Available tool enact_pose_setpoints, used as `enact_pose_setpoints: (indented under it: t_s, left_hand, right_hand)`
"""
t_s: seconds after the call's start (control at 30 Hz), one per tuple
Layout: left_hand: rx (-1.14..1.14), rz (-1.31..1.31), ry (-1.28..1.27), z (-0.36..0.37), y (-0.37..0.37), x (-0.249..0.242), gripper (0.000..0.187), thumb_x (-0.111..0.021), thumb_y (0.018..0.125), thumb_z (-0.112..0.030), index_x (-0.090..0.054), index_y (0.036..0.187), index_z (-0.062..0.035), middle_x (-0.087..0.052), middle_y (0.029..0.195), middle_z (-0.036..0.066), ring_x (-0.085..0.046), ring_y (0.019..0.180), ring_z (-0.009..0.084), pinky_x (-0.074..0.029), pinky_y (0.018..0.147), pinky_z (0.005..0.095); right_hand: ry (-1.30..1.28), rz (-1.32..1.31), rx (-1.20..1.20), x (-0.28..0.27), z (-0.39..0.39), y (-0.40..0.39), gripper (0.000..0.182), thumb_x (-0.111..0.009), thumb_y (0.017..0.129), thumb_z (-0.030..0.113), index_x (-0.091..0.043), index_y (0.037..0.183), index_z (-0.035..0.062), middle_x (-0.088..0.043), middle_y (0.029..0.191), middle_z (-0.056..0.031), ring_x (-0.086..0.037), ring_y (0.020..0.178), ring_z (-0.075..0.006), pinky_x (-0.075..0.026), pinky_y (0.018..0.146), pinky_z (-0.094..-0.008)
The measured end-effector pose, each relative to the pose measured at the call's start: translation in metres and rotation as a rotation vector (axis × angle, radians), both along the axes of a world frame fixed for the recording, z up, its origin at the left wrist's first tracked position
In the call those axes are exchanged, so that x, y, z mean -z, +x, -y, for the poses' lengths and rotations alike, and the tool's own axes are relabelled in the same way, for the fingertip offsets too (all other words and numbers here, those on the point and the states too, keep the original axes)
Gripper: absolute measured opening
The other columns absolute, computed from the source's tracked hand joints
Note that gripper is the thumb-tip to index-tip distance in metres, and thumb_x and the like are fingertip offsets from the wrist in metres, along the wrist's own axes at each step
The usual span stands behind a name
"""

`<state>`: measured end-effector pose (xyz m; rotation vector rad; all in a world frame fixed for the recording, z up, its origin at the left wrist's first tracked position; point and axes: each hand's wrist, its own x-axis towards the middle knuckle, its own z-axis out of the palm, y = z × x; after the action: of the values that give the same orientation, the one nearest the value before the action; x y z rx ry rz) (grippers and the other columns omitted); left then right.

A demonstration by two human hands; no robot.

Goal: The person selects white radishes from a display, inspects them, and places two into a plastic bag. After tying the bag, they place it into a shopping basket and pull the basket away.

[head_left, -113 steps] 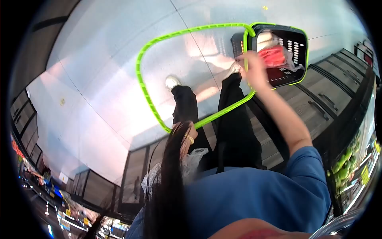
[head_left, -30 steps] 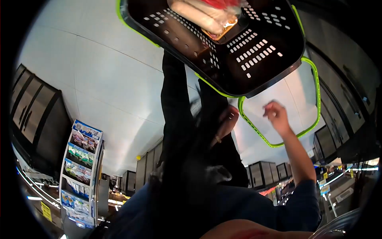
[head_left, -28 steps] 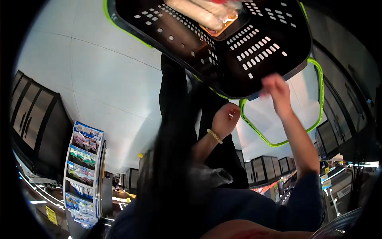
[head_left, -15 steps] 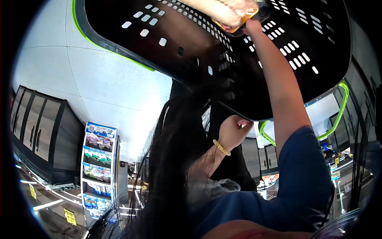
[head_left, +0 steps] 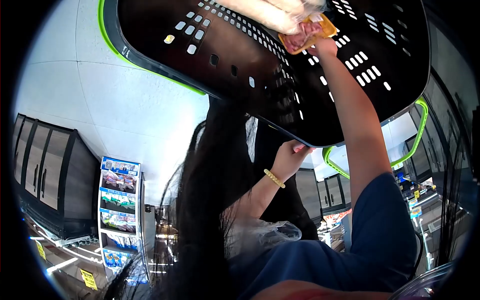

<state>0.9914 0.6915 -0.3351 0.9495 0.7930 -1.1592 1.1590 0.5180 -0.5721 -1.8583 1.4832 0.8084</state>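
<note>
My right hand (head_left: 325, 47) reaches deep into a black shopping basket (head_left: 370, 117), its fingers closed on the edge of a yellow tray of pinkish meat (head_left: 305, 36) under clear wrap. Long pale, thick stick-shaped items (head_left: 260, 12) in clear plastic lie against the tray, cut off by the top of the view. My left hand (head_left: 290, 157), with a beaded bracelet on its wrist, is closed at the basket's near rim, partly hidden by it. A crumpled clear plastic bag (head_left: 275, 232) hangs by my left forearm.
The basket's green handle (head_left: 422, 132) hangs at its right side. Pale floor tiles (head_left: 95, 110) spread on the left, beside dark cabinets (head_left: 42, 165) and a shelf rack of packaged goods (head_left: 120, 200). Dark hair (head_left: 205, 200) hangs across the middle of the view.
The meat tray has tilted to show more of its contents, with my right hand still at its edge. The basket has shifted slightly in view; my left hand stays at the rim.
</note>
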Motion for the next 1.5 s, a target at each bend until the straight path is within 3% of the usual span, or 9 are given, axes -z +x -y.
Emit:
enact_pose_setpoints:
  t_s: [0.33, 0.67, 0.7, 0.97, 1.1, 1.17, 1.27, 1.43, 1.5]
  left_hand:
    - [-0.153, -0.051, -0.031, -0.010, -0.011, 0.005, 0.016, -0.055, 0.087, -0.012, -0.065, 0.092, 0.0000, -0.064, 0.079, 0.003, -0.055, 0.071, 0.0086, -0.043, 0.067, 0.0212]
    - [-0.246, -0.138, -0.010, -0.034, 0.001, 0.005, 0.013, -0.053, 0.087, -0.007, -0.060, 0.094, 0.0014, -0.062, 0.084, 0.006, -0.057, 0.076, 0.0122, -0.047, 0.072, 0.0244]
    - [-0.245, -0.148, -0.006, -0.037, 0.003, 0.004, 0.014, -0.053, 0.087, -0.008, -0.060, 0.094, 0.0012, -0.062, 0.085, 0.006, -0.058, 0.076, 0.0124, -0.047, 0.072, 0.0247]
    - [-0.219, -0.246, -0.020, -0.060, 0.005, 0.002, 0.021, -0.053, 0.086, -0.015, -0.060, 0.098, -0.0002, -0.063, 0.089, 0.007, -0.058, 0.079, 0.0138, -0.046, 0.073, 0.0260]
    - [-0.221, -0.243, -0.011, -0.070, 0.000, 0.003, 0.021, -0.052, 0.086, -0.016, -0.060, 0.099, -0.0018, -0.063, 0.089, 0.007, -0.058, 0.078, 0.0129, -0.044, 0.069, 0.0244]
    - [-0.264, -0.225, -0.008, -0.069, -0.005, 0.006, 0.021, -0.051, 0.086, -0.017, -0.060, 0.099, -0.0027, -0.063, 0.089, 0.006, -0.058, 0.078, 0.0124, -0.043, 0.068, 0.0238]
    - [-0.203, -0.269, -0.030, -0.072, -0.003, 0.009, 0.020, -0.052, 0.089, -0.020, -0.060, 0.099, -0.0049, -0.062, 0.091, 0.006, -0.058, 0.082, 0.0121, -0.044, 0.075, 0.0254]
    - [-0.233, -0.274, -0.016, -0.074, -0.003, 0.010, 0.020, -0.052, 0.089, -0.020, -0.060, 0.098, -0.0054, -0.063, 0.092, 0.005, -0.058, 0.081, 0.0120, -0.043, 0.075, 0.0260]
    - [-0.326, -0.276, -0.008, -0.069, -0.006, 0.011, 0.020, -0.053, 0.087, -0.018, -0.060, 0.098, -0.0029, -0.063, 0.088, 0.006, -0.058, 0.077, 0.0128, -0.043, 0.070, 0.0240]
  right_hand:
    - [-0.048, -0.463, -0.460, -0.018, 0.021, 0.029, 0.022, -0.056, 0.082, 0.020, -0.064, 0.090, 0.0011, -0.068, 0.076, -0.0090, -0.067, 0.061, -0.0163, -0.054, 0.048, -0.0267]
    - [-0.276, -0.356, -0.638, -0.031, 0.012, 0.034, 0.070, -0.069, 0.071, 0.031, -0.036, 0.127, 0.0042, -0.060, 0.113, -0.0171, -0.057, 0.107, -0.0293, -0.045, 0.091, -0.0367]
    - [-0.380, -0.278, -0.744, -0.013, 0.025, 0.025, 0.052, -0.064, 0.075, 0.025, -0.042, 0.118, 0.0052, -0.067, 0.084, -0.0101, -0.067, 0.065, -0.0193, -0.051, 0.063, -0.0290]
    - [-0.152, -0.175, -0.497, -0.010, 0.023, 0.044, 0.067, -0.068, 0.071, 0.019, -0.039, 0.131, 0.0150, -0.064, 0.103, -0.0152, -0.064, 0.093, -0.0251, -0.048, 0.085, -0.0353]
    - [-0.526, 0.090, -0.585, -0.015, -0.025, 0.040, 0.074, -0.069, 0.074, 0.023, -0.029, 0.135, 0.0095, -0.050, 0.118, -0.0230, -0.053, 0.108, -0.0360, -0.045, 0.090, -0.0400]
    - [-0.645, 0.423, -0.886, -0.019, -0.053, 0.031, 0.059, -0.067, 0.073, 0.023, -0.042, 0.124, 0.0072, -0.051, 0.110, -0.0205, -0.052, 0.102, -0.0347, -0.046, 0.087, -0.0413]
    - [-0.226, 0.650, -1.519, -0.025, -0.107, 0.031, 0.024, -0.060, 0.076, 0.013, -0.060, 0.100, 0.0090, -0.057, 0.101, -0.0150, -0.056, 0.089, -0.0342, -0.046, 0.077, -0.0436]
    - [0.099, 1.138, -1.880, -0.020, -0.211, 0.072, 0.034, -0.048, 0.080, 0.013, -0.056, 0.113, 0.0140, -0.053, 0.115, -0.0039, -0.048, 0.112, -0.0190, -0.033, 0.097, -0.0340]
    - [0.008, 0.803, -2.278, 0.041, -0.233, 0.081, 0.051, -0.047, 0.084, 0.032, -0.039, 0.130, 0.0112, -0.044, 0.128, -0.0120, -0.041, 0.121, -0.0258, -0.028, 0.103, -0.0426]
